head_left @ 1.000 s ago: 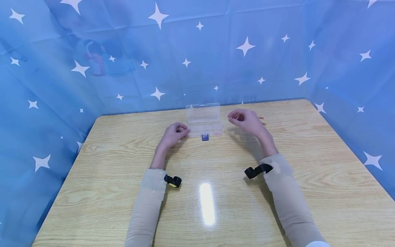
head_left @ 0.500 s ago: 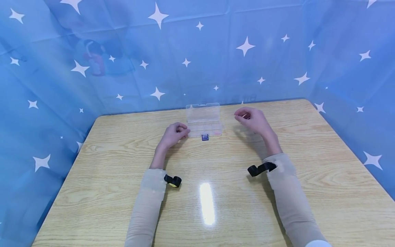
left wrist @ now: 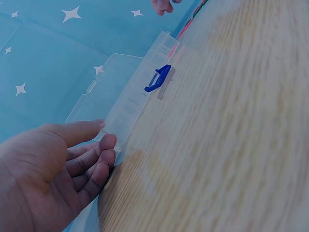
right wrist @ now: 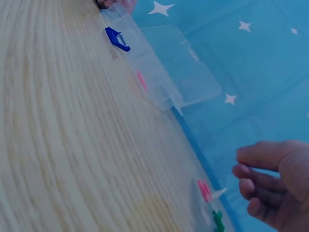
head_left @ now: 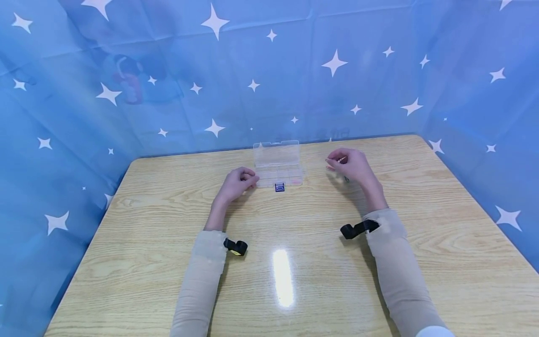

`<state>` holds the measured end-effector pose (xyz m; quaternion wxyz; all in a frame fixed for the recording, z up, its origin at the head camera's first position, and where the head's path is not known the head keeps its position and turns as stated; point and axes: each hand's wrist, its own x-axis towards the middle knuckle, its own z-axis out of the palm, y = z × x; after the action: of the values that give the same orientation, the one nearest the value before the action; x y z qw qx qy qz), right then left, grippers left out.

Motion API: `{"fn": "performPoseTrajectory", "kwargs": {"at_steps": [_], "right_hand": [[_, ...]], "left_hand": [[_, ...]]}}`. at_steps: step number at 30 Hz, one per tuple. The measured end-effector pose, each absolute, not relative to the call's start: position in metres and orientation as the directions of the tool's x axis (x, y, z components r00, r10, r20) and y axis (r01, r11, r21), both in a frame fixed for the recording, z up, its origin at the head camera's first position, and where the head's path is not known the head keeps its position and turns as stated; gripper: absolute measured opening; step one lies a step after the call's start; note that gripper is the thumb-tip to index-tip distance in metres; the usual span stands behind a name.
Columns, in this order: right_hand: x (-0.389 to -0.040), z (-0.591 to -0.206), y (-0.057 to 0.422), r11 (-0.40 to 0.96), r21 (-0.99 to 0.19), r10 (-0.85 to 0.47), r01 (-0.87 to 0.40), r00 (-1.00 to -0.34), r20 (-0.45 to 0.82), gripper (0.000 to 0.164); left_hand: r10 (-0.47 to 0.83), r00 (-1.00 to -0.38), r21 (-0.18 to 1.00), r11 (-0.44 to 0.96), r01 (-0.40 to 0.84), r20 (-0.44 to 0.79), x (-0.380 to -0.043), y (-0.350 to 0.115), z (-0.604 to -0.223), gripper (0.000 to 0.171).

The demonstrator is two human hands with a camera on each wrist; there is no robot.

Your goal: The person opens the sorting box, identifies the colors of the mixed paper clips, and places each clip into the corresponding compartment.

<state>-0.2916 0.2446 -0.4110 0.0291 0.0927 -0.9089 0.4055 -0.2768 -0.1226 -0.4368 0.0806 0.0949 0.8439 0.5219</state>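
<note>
From my distance, I'm seeing the left hand point(head_left: 234, 183) pinching the left end of the clear box point(head_left: 268, 175), while the right hand point(head_left: 353, 164) is hovering well to the box's right, thumb and fingers standing apart with nothing visible between them. Just beside that right hand, the small pink pieces point(right wrist: 202, 189), a white piece point(right wrist: 219, 193) and a green piece point(right wrist: 218, 221) are lying on the worktop point(head_left: 126, 262) beyond the box's right end; the pinks' long axis is running roughly along the box's long side, and the right hand is clearly the nearer. Compared with a second ago, I'm finding the right hand farther from the box, over where red pieces were showing, while the left hand is staying put. A blue latch-like piece point(head_left: 280, 187) is sitting at the box's front wall, and the star-printed curtain point(head_left: 236, 70) is hanging behind the box.
</note>
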Motion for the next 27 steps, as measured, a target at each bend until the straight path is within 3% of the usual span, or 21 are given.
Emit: {"fn": "performPoseTrajectory", "kwargs": {"at_steps": [27], "right_hand": [[-0.297, -0.426, 0.253, 0.774, -0.612, -0.162, -0.163, -0.985, 0.058, 0.023]], "left_hand": [[0.25, -0.967, 0.899, 0.432, 0.073, -0.042, -0.277, -0.123, -0.438, 0.031]]}}
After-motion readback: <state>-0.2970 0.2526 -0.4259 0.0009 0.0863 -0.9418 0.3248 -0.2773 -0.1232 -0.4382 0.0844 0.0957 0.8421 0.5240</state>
